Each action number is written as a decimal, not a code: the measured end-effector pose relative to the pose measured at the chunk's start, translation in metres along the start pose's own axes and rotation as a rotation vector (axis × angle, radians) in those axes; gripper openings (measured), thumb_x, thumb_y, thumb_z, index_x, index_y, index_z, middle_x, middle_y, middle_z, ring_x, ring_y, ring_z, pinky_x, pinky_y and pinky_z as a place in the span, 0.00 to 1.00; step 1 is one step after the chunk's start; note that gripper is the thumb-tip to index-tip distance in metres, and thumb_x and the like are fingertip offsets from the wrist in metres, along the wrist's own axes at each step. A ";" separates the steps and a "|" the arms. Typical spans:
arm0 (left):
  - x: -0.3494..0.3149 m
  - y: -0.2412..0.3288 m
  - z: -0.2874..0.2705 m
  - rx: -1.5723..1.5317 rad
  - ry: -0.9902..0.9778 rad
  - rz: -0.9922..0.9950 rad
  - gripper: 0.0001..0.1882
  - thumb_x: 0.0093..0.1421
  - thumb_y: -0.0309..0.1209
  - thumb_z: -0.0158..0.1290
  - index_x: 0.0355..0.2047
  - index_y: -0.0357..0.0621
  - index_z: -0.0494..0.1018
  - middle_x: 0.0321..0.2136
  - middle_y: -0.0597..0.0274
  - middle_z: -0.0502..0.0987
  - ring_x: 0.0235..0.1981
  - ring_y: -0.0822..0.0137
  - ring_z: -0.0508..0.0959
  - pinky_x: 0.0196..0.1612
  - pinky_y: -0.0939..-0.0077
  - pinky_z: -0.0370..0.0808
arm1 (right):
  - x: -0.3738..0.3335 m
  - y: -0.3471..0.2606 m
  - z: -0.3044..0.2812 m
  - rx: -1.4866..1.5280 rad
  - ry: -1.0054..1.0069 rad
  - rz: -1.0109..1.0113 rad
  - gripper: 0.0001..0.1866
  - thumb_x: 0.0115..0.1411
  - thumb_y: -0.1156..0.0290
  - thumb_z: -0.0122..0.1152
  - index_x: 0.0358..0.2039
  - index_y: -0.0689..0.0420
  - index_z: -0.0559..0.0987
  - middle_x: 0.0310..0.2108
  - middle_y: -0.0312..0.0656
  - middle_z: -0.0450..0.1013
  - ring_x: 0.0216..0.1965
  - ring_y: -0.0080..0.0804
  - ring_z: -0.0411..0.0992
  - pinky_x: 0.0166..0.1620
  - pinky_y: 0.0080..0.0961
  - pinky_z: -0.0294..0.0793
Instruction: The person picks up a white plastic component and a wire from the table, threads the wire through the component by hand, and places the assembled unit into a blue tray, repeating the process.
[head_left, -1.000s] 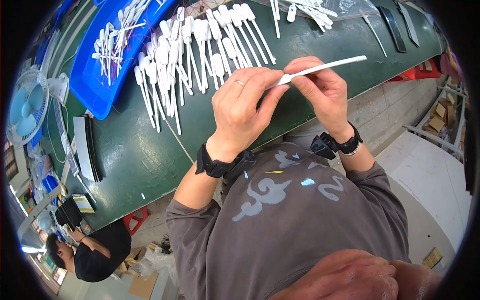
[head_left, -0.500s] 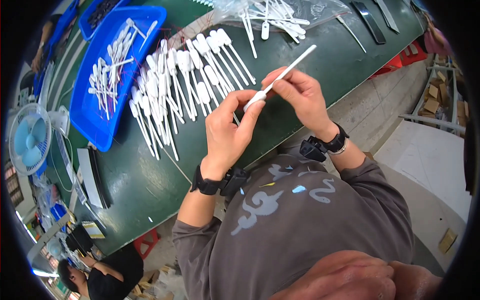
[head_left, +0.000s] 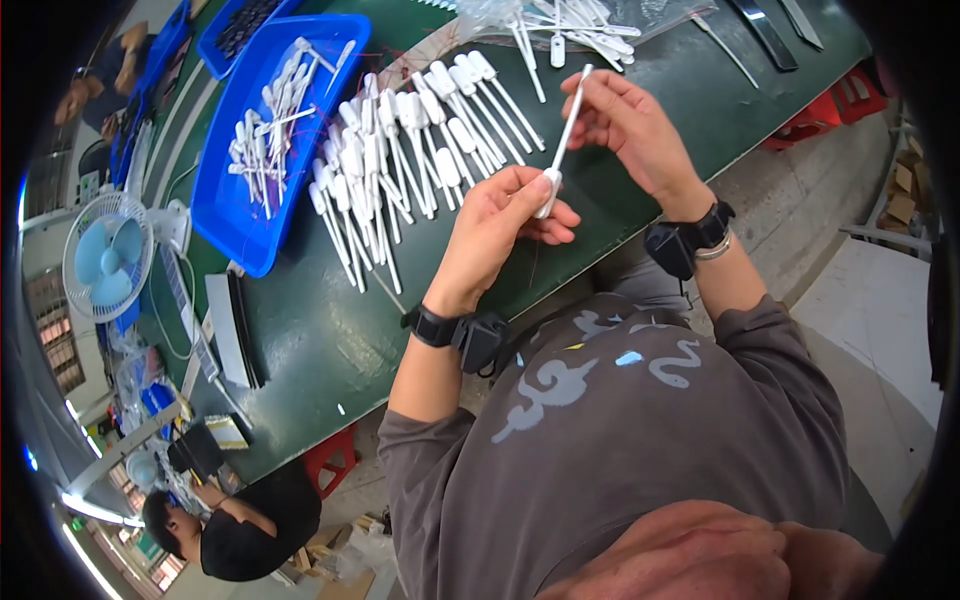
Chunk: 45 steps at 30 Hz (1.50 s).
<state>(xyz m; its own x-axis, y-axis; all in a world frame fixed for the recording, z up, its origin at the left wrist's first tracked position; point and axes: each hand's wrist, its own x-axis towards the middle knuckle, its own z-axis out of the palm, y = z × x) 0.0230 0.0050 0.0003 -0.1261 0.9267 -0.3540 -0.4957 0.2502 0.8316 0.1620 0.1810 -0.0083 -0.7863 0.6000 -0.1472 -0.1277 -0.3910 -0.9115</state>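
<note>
My left hand [head_left: 505, 225] pinches the wide oval head of a white plastic stick [head_left: 567, 140] between thumb and fingers. The thin shaft slants up and to the right, and a fine reddish wire [head_left: 533, 262] hangs below the head. My right hand [head_left: 645, 140] is beside the upper shaft, fingers apart and loosely bent; whether a fingertip touches the shaft I cannot tell. Left of my hands, many similar white sticks [head_left: 410, 140] lie in an overlapping row on the green table [head_left: 325, 345], heads pointing away from me.
A blue tray [head_left: 240, 245] holds more sticks with red wires. Further sticks lie by a clear plastic bag [head_left: 665, 25] at the far side. A fan [head_left: 108, 255] and a curved grey piece [head_left: 230, 330] are leftward. A co-worker in black [head_left: 255, 530] sits lower left; red stools [head_left: 825, 110] stand right.
My right hand has loosened from the shaft and moved up and right. The stick now stands more upright in my left hand. The whole view has shifted slightly.
</note>
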 end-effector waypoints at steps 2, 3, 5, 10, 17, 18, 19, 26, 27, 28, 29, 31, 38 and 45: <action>0.001 0.005 0.000 -0.066 -0.083 -0.069 0.12 0.71 0.35 0.50 0.44 0.37 0.72 0.31 0.55 0.82 0.26 0.71 0.82 0.32 0.80 0.79 | 0.004 0.000 -0.006 0.045 -0.021 -0.069 0.14 0.72 0.63 0.53 0.48 0.59 0.77 0.36 0.33 0.74 0.34 0.20 0.72 0.42 0.20 0.75; 0.000 0.006 -0.002 -0.061 -0.069 -0.068 0.12 0.71 0.35 0.50 0.44 0.37 0.72 0.31 0.55 0.82 0.26 0.71 0.82 0.32 0.80 0.79 | 0.004 0.001 -0.005 0.054 -0.033 -0.068 0.14 0.72 0.63 0.53 0.48 0.59 0.77 0.36 0.33 0.74 0.34 0.20 0.72 0.42 0.20 0.75; -0.001 0.007 -0.005 -0.110 -0.085 -0.092 0.13 0.70 0.35 0.51 0.44 0.36 0.73 0.30 0.56 0.82 0.26 0.72 0.82 0.30 0.80 0.79 | 0.006 0.002 -0.004 0.072 -0.016 -0.092 0.14 0.72 0.63 0.54 0.48 0.60 0.77 0.36 0.33 0.74 0.34 0.20 0.72 0.42 0.21 0.75; -0.007 0.015 -0.020 0.101 0.100 0.090 0.12 0.66 0.35 0.58 0.40 0.36 0.76 0.28 0.60 0.82 0.23 0.74 0.80 0.27 0.83 0.77 | 0.000 0.003 -0.005 -0.059 0.034 -0.112 0.13 0.70 0.67 0.56 0.48 0.63 0.77 0.33 0.33 0.70 0.34 0.20 0.69 0.41 0.21 0.73; -0.081 0.043 -0.055 0.129 0.414 0.415 0.10 0.64 0.29 0.58 0.42 0.36 0.78 0.29 0.63 0.80 0.26 0.76 0.79 0.32 0.81 0.78 | -0.044 0.019 0.021 -0.421 -0.279 -0.022 0.10 0.70 0.74 0.54 0.48 0.64 0.77 0.38 0.38 0.76 0.35 0.19 0.72 0.41 0.19 0.73; -0.098 0.046 -0.062 0.143 0.509 0.505 0.10 0.64 0.29 0.59 0.42 0.36 0.78 0.29 0.63 0.81 0.26 0.76 0.79 0.32 0.80 0.79 | -0.041 0.022 0.022 -0.425 -0.294 -0.021 0.10 0.70 0.74 0.54 0.48 0.64 0.77 0.38 0.38 0.76 0.35 0.19 0.72 0.41 0.19 0.73; -0.114 0.048 -0.075 0.184 0.627 0.578 0.09 0.64 0.29 0.59 0.42 0.37 0.79 0.30 0.63 0.81 0.27 0.75 0.80 0.32 0.81 0.78 | -0.040 0.026 0.019 -0.439 -0.298 -0.002 0.10 0.70 0.74 0.54 0.48 0.64 0.77 0.40 0.39 0.76 0.35 0.19 0.72 0.41 0.19 0.73; -0.212 0.086 -0.138 0.235 0.938 0.595 0.12 0.66 0.32 0.58 0.46 0.39 0.78 0.35 0.62 0.82 0.31 0.72 0.81 0.34 0.80 0.79 | -0.034 0.035 0.016 -0.424 -0.219 -0.001 0.10 0.70 0.74 0.54 0.47 0.65 0.79 0.40 0.39 0.78 0.35 0.18 0.72 0.39 0.17 0.74; -0.213 0.091 -0.140 0.280 0.916 0.529 0.12 0.66 0.32 0.57 0.45 0.39 0.78 0.35 0.62 0.82 0.31 0.72 0.81 0.34 0.79 0.79 | -0.035 0.035 0.019 -0.443 -0.217 -0.012 0.10 0.70 0.74 0.54 0.47 0.65 0.79 0.40 0.39 0.78 0.35 0.18 0.72 0.39 0.16 0.74; -0.208 0.094 -0.141 0.325 0.892 0.465 0.12 0.67 0.33 0.56 0.45 0.39 0.78 0.35 0.62 0.82 0.31 0.72 0.81 0.34 0.79 0.79 | -0.036 0.035 0.021 -0.463 -0.215 -0.024 0.10 0.70 0.74 0.54 0.46 0.64 0.79 0.40 0.39 0.78 0.35 0.18 0.72 0.39 0.16 0.74; -0.200 0.096 -0.143 0.323 0.874 0.462 0.12 0.67 0.33 0.56 0.45 0.39 0.78 0.35 0.62 0.82 0.31 0.72 0.81 0.34 0.79 0.79 | -0.036 0.034 0.023 -0.484 -0.219 -0.037 0.10 0.70 0.74 0.54 0.46 0.64 0.79 0.39 0.38 0.78 0.35 0.18 0.72 0.38 0.16 0.74; -0.178 0.099 -0.149 0.541 0.833 0.358 0.12 0.66 0.33 0.57 0.46 0.40 0.78 0.32 0.61 0.82 0.29 0.70 0.81 0.33 0.77 0.78 | -0.039 0.034 0.024 -0.490 -0.208 -0.042 0.10 0.70 0.74 0.54 0.46 0.64 0.79 0.39 0.38 0.78 0.35 0.18 0.72 0.38 0.16 0.74; -0.118 0.086 -0.147 1.489 0.659 0.012 0.13 0.65 0.34 0.55 0.48 0.45 0.77 0.28 0.61 0.80 0.27 0.68 0.80 0.31 0.73 0.76 | -0.042 0.032 0.023 -0.508 -0.212 -0.067 0.09 0.70 0.74 0.54 0.45 0.64 0.80 0.38 0.38 0.78 0.35 0.18 0.72 0.38 0.17 0.74; -0.090 0.068 -0.136 1.651 0.887 0.272 0.11 0.63 0.37 0.57 0.44 0.48 0.79 0.27 0.58 0.81 0.28 0.59 0.81 0.32 0.68 0.76 | -0.042 0.029 0.025 -0.521 -0.218 -0.055 0.09 0.69 0.74 0.54 0.44 0.63 0.80 0.38 0.38 0.77 0.35 0.18 0.72 0.38 0.16 0.74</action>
<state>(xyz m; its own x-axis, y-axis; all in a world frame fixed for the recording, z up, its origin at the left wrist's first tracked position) -0.1163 -0.0996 0.0300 -0.6602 0.7243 0.1988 0.7500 0.6217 0.2257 0.1761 0.1268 -0.0189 -0.9007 0.4302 -0.0613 0.0992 0.0660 -0.9929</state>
